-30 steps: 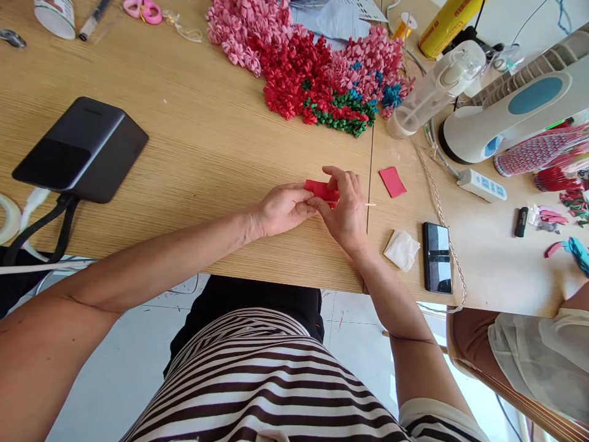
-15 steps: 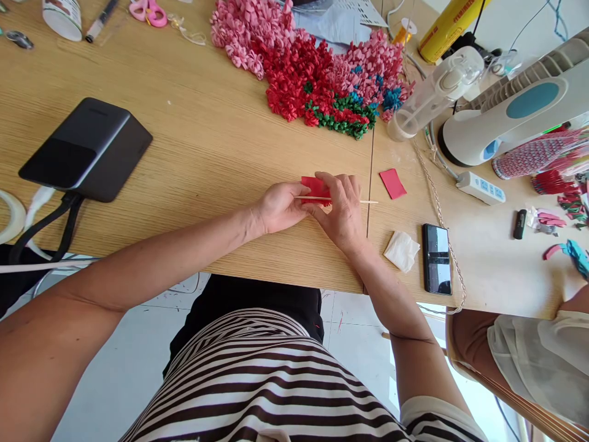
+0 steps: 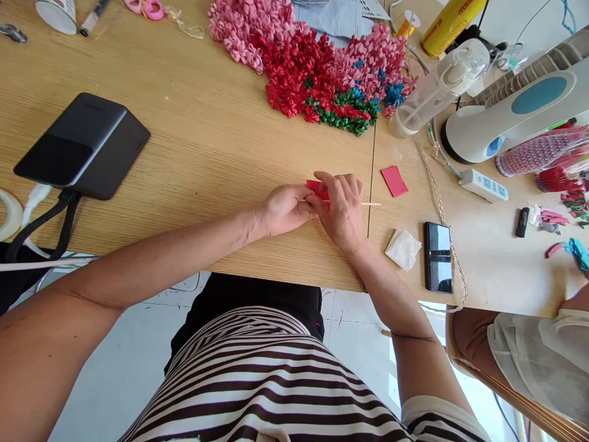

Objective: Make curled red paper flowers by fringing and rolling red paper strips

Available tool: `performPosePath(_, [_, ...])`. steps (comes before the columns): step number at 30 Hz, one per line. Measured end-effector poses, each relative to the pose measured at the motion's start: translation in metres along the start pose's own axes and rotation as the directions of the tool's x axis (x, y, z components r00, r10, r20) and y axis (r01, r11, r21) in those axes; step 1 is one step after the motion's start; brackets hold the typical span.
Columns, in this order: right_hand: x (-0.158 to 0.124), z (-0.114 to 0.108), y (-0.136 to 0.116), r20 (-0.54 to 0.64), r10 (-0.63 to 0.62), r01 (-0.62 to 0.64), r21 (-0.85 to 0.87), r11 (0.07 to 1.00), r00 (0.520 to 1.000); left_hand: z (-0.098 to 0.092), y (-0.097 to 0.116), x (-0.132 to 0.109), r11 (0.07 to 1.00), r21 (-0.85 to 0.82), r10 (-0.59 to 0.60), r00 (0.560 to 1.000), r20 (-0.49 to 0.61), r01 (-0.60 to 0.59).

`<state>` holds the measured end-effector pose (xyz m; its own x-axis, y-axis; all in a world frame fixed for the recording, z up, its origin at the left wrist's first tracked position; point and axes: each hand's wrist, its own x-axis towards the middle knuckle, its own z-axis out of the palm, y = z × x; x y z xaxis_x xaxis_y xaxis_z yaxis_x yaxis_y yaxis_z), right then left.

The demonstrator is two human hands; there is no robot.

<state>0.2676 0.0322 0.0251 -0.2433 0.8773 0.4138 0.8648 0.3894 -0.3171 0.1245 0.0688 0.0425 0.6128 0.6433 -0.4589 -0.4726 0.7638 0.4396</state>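
Observation:
Both hands meet near the middle of the wooden table (image 3: 193,153). My left hand (image 3: 284,210) and my right hand (image 3: 343,209) pinch a small red paper piece (image 3: 316,186) wrapped about a thin wooden stick (image 3: 370,204). The stick lies level and pokes out to the right past my right hand. Most of the red paper is hidden under my fingers. Another flat red paper piece (image 3: 394,181) lies on the table just right of my hands.
A heap of curled pink, red, green and blue paper rolls (image 3: 317,73) lies at the back. A black box (image 3: 83,147) is at left. A phone (image 3: 438,256), a white tissue (image 3: 403,248), a power strip (image 3: 483,185) and a white fan (image 3: 510,116) are at right. Another person sits at the right edge (image 3: 538,362).
The red paper shows less now, rolled tighter about the stick under my fingers. Both hands stayed in nearly the same place.

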Motion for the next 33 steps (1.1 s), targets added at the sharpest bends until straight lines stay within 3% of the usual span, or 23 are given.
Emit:
performPosePath(4, [0.002,-0.005,0.000,-0.020,0.008,-0.008,0.034,0.999,1.000,0.000,-0.001,-0.001,1.000,0.004,-0.007,1.000,-0.009,0.007])
performPosePath(9, [0.003,-0.028,0.029,-0.126,0.074,-0.064,0.082,0.995,0.989,-0.002,0.009,0.000,1.000,-0.025,-0.003,0.997,-0.078,0.001])
performPosePath(13, [-0.001,-0.032,0.051,0.036,0.072,-0.073,0.028,0.997,0.997,-0.009,0.016,0.004,1.000,-0.013,0.025,0.999,-0.046,-0.026])
performPosePath(17, [-0.004,-0.032,0.056,0.169,0.015,-0.023,0.045,0.999,0.986,-0.016,0.021,0.007,0.997,0.007,0.072,0.997,-0.018,-0.072])
performPosePath(21, [-0.002,-0.044,0.059,0.069,0.013,-0.019,0.095,0.995,0.998,-0.017,0.029,0.006,0.996,0.020,0.090,0.996,-0.020,-0.089])
performPosePath(25, [0.003,-0.045,0.056,-0.046,0.221,-0.206,0.219,0.954,0.974,-0.017,0.028,0.004,0.996,0.062,0.057,0.998,0.041,-0.060])
performPosePath(28, [0.007,-0.034,0.047,0.088,0.319,-0.328,0.373,0.868,0.944,-0.017,0.023,0.003,0.989,0.137,0.032,0.993,0.110,-0.047])
performPosePath(33, [0.012,-0.027,0.037,0.240,0.318,-0.395,0.451,0.800,0.917,-0.019,0.027,-0.003,0.932,0.363,-0.049,0.983,0.176,-0.019])
